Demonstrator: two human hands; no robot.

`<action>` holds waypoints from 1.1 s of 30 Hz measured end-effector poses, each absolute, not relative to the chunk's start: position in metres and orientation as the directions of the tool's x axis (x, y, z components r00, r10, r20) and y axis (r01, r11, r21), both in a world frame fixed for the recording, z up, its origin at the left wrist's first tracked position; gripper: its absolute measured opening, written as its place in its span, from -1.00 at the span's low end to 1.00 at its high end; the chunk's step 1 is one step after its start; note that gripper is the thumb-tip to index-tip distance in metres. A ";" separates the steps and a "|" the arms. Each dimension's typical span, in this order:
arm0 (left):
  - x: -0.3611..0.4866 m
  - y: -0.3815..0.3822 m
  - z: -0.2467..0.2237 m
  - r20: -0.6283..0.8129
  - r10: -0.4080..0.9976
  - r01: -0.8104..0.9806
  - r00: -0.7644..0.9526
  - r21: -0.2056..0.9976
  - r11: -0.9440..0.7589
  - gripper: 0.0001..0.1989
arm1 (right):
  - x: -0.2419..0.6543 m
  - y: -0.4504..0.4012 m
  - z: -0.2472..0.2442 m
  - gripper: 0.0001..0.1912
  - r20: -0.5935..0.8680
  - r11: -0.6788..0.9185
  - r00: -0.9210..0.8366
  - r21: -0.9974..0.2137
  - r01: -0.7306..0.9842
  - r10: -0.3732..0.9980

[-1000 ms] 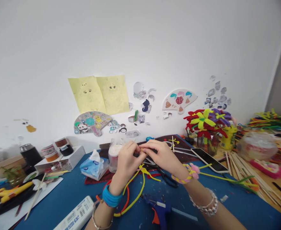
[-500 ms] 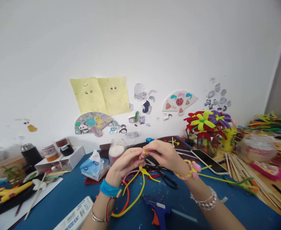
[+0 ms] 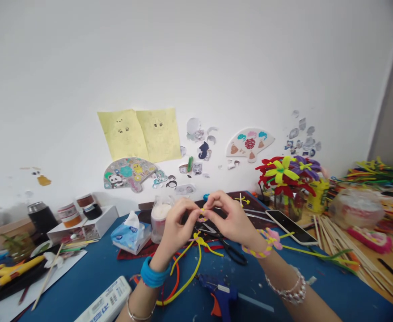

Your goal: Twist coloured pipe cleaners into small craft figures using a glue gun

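My left hand (image 3: pixel 182 223) and my right hand (image 3: pixel 228 217) meet above the middle of the blue mat. Between their pinched fingertips is a small twisted pink-and-yellow pipe cleaner piece (image 3: pixel 202 214), partly hidden by the fingers. Both hands are closed on it. Just below lie loose yellow pipe cleaners (image 3: pixel 200 257) with a knotted yellow part, and an orange one (image 3: pixel 178 279) curves beside them. Black-handled scissors (image 3: pixel 233 252) rest under my right hand. A braided pink-and-yellow band (image 3: pixel 261 248) circles my right wrist.
A blue glue gun (image 3: pixel 221 290) lies near the front of the mat (image 3: pixel 250 277). On the left are a tissue pack (image 3: pixel 131 235) and a white box (image 3: pixel 104 302). To the right are a phone (image 3: pixel 292 227), wooden sticks (image 3: pixel 344 246) and pipe-cleaner flowers (image 3: pixel 283 172).
Both hands have turned, with the wrists lower and the fingers more arched. The small pink-and-yellow piece shows more between the fingertips. The view has shifted slightly.
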State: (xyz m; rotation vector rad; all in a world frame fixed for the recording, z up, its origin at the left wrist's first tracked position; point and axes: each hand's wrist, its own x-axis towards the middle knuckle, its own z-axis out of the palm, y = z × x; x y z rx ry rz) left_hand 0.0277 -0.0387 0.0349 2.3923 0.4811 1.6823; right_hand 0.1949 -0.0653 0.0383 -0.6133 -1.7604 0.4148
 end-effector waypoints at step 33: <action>0.022 -0.043 0.042 0.720 0.649 0.105 0.245 0.645 -0.757 -0.91 | 0.191 -0.064 0.040 -0.85 0.832 0.820 -0.198 -0.418 0.391 0.519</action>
